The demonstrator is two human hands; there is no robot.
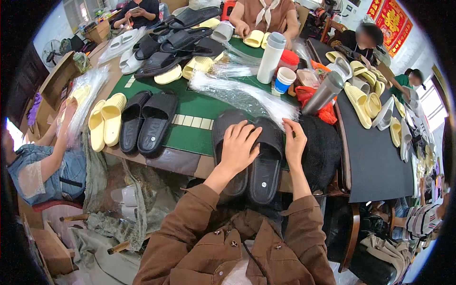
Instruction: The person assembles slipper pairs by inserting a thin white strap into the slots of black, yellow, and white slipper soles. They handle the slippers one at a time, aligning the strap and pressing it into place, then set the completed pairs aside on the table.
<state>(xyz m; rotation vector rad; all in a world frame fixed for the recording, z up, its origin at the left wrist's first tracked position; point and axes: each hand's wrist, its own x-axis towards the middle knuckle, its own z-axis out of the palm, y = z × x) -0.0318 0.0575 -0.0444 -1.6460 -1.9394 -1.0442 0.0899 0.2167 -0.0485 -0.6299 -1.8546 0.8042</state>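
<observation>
A pair of black slide slippers stands side by side before me at the table's near edge, a left slipper (pixel 227 124) and a right slipper (pixel 264 178). My left hand (pixel 239 146) lies over their straps, fingers spread and palm down. Beside the right slipper's strap, my right hand (pixel 295 140) is raised with its fingers loosely bent and apart. Its fingertips are close to the end of a stack of clear plastic bags (pixel 237 92); whether they touch it, I cannot tell. Nothing shows in that hand.
To the left are another black pair (pixel 158 121) and a yellow pair (pixel 113 118). Black slippers (pixel 183 42) are piled beyond. A white bottle (pixel 271 58), a paper cup (pixel 284 81) and a grey tumbler (pixel 324 92) stand right. Co-workers sit around; one person's hands (pixel 69 111) hold bagged yellow slippers.
</observation>
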